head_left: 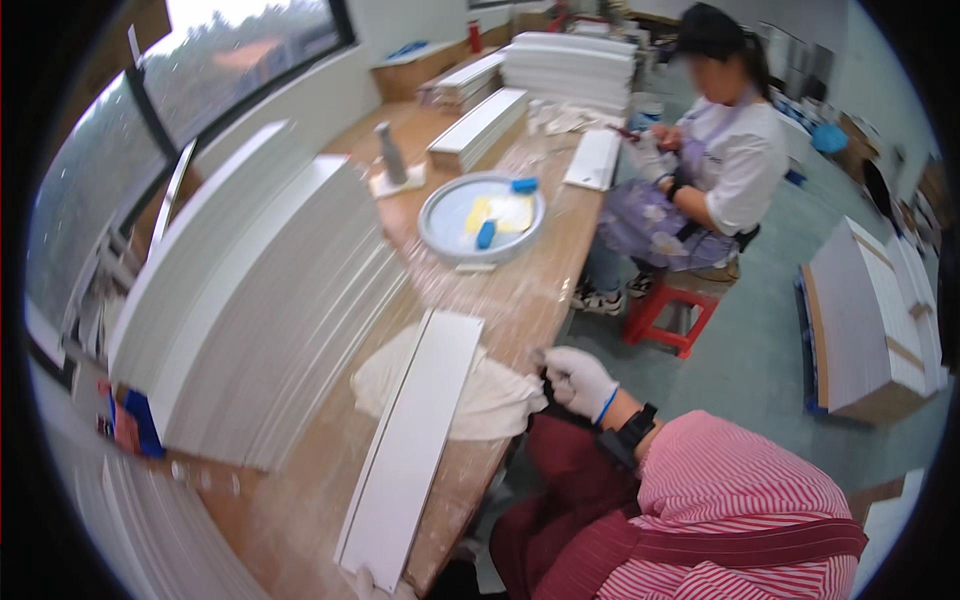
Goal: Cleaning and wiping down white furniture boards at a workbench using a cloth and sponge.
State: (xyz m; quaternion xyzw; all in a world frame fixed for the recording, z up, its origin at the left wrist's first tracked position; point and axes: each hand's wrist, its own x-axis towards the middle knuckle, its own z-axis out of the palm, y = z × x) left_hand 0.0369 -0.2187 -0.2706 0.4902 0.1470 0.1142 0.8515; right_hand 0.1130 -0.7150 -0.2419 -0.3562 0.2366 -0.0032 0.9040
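A long white board (pixel 412 440) with a thin groove along one side lies lengthwise on the table, partly over a crumpled white cloth (pixel 505 395). At its near end my left hand (pixel 375 584), in a white glove, grips the board's edge; most of that hand falls below the picture. My right hand (pixel 580 382), also gloved, is off the board, just past the cloth's right end at the table edge. Its fingers are curled in a closed grip, and a small dark patch shows by the fingertips, too unclear to name.
Tall stacks of white boards (pixel 290 310) fill the table's left side. Farther on stands a round grey-white basin (pixel 430 235) with blue-handled tools and a yellow cloth. A co-worker (pixel 740 150) sits on a red stool (pixel 668 310) at the right. More boards (pixel 865 320) stand on the floor.
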